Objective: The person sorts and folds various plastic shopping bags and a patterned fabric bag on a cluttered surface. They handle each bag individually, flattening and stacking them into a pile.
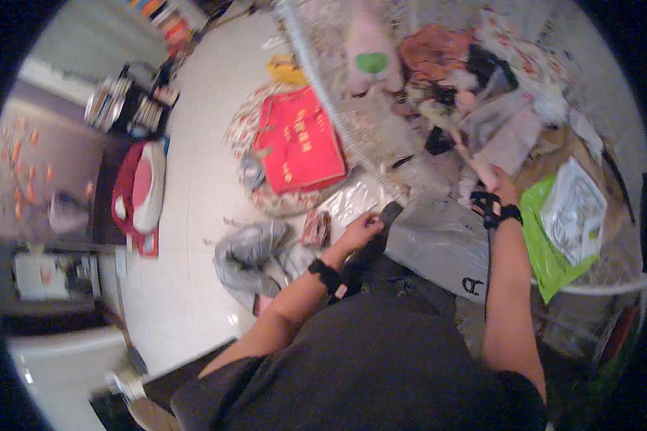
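My left hand (364, 230) pinches a small dark grey piece (392, 212), too blurred to name further, at the near edge of the heap. My right hand (500, 186) grips one end of a narrow pale pink item (481, 166), perhaps cloth, which stretches away into a mixed pile of clothes (436, 102). Between my forearms lies a translucent grey plastic bag (436, 242) with a black letter on it. Right of my right wrist are a bright green plastic bag (539, 215) and a white-silver plastic package (574, 210) on top of it.
A red bag (302, 140) with yellow writing rests on a floral-patterned bundle (248, 118) on the pale tiled floor (194, 178). Nearer me are a grey bag (248, 258) and clear plastic wrapping (356, 202). A light ribbed edge (334, 108) borders the pile. Books (110, 102) stand far left.
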A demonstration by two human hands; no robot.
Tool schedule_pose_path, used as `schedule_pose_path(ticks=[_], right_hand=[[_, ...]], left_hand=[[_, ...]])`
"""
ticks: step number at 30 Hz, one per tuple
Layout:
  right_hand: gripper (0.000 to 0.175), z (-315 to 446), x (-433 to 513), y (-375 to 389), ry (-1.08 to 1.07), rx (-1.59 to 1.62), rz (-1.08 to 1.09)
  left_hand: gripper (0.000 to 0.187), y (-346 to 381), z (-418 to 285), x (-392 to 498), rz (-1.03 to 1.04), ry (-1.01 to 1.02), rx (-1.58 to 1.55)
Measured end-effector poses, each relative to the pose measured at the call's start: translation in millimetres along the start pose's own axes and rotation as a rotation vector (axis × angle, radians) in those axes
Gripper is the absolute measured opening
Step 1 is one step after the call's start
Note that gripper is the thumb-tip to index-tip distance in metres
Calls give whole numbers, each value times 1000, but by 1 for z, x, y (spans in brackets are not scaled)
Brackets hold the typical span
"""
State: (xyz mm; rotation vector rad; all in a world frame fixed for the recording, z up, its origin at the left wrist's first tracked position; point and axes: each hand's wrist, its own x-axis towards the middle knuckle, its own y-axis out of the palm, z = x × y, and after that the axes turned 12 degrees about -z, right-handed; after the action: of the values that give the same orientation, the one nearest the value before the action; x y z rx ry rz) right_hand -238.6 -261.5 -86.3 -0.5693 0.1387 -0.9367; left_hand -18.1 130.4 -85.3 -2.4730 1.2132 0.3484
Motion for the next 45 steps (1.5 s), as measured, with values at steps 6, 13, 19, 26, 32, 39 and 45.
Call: schedule_pose_path(ticks=[6,13,19,26,32,39,45], right_hand=[[35,65,-34,-26,302,580,-311],[38,155,-144,-14,554,1685,30],[48,170,-229,8,665,707,62],[49,158,-222,22,407,5,203],[67,184,-228,50,351,14,-114],[85,214,-212,75,-88,-514,-128],[87,207,-203,80,104,-578,-74]], left_hand=[[32,-4,-31,-8,-97,79,-271],[40,24,-79,-13,270,69,-440],[62,27,-109,-10,619,-101,-1195],[65,5,-93,-19,401,-178,-1160],[57,9,-80,-26,103,-31,-557],[39,13,-69,-13,0,21,-467],[36,10,-54,-5,-47,38,-366]])
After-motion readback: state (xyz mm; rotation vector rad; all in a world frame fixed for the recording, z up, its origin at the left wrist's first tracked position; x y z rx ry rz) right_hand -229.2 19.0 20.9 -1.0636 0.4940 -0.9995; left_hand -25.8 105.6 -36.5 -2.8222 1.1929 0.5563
